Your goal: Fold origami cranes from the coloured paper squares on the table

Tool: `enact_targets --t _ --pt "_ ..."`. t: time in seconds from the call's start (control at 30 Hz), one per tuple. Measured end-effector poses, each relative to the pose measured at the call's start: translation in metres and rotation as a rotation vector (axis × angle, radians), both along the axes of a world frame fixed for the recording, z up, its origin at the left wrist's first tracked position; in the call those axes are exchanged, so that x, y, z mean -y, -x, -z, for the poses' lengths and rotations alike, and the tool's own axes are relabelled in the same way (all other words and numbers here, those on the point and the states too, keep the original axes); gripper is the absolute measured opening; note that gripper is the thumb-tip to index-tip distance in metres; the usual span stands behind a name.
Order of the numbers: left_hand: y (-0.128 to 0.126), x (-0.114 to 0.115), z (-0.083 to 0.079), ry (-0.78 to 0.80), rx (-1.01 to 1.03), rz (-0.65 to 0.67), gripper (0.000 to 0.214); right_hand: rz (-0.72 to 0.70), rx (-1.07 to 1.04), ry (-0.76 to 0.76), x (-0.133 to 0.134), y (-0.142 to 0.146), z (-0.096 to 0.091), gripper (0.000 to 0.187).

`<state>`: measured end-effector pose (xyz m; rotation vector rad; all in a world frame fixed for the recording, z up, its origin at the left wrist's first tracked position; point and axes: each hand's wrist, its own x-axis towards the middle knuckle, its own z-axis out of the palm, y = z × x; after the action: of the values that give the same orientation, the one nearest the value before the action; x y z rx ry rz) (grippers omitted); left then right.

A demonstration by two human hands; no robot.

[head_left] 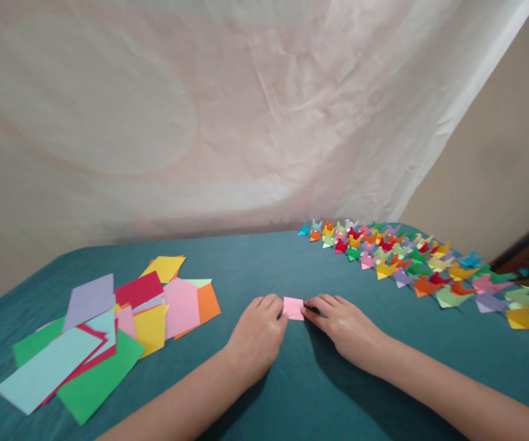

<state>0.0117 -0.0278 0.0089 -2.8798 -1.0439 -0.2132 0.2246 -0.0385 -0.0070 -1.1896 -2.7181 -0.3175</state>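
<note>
A small piece of pink folded paper (293,309) lies near the middle of the table between my two hands. My left hand (261,327) is closed at the paper's left edge, thumb and fingers pressed together on it. At the right edge, my right hand (338,321) pinches the paper between thumb and fingertips. Faint crease lines cross the pink surface. The fingers cover both side edges of the paper.
Loose coloured paper sheets (94,386) overlap in a spread pile on the left. Rows of folded paper birds (386,269) stand along the right side. The table has a teal cloth (246,260); a pale hanging sheet (228,122) rises behind it.
</note>
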Motion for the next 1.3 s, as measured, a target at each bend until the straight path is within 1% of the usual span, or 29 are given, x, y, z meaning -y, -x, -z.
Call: enact_targets --t 0.17,0.37,0.57,0.73,0.83,0.9,1.03,1.17,1.23,1.3 --pt "-0.001 0.000 -0.002 0.010 0.016 -0.002 0.017 -0.004 -0.057 -0.011 0.000 -0.001 0.004 0.030" --pt "0.000 -0.004 0.001 0.027 0.062 0.042 0.021 0.000 -0.132 -0.027 0.001 -0.001 0.007 0.032" --pt "0.002 -0.005 0.003 0.039 0.059 0.052 0.023 0.015 -0.044 0.001 0.002 0.004 0.002 0.032" --pt "0.001 -0.003 -0.001 0.041 0.033 0.039 0.024 0.038 -0.001 -0.040 0.001 0.007 0.003 0.029" --pt "0.002 -0.003 0.000 0.048 0.043 0.044 0.024 0.049 0.008 -0.053 0.001 0.010 0.001 0.023" --pt "0.003 -0.003 0.003 0.050 0.072 0.039 0.023 0.049 0.008 -0.053 0.001 0.010 0.001 0.022" --pt "0.005 -0.005 0.010 0.076 0.191 0.015 0.023 0.047 -0.045 -0.049 0.001 0.007 0.005 0.027" --pt "0.008 -0.011 0.013 0.131 0.323 -0.022 0.032 0.041 -0.096 -0.023 0.001 0.002 0.011 0.033" --pt "0.009 -0.013 0.015 0.146 0.346 -0.023 0.038 0.042 -0.102 -0.009 0.002 0.001 0.012 0.034" --pt "0.009 -0.015 0.017 0.156 0.322 -0.006 0.040 0.037 -0.103 -0.007 0.002 0.002 0.011 0.036"
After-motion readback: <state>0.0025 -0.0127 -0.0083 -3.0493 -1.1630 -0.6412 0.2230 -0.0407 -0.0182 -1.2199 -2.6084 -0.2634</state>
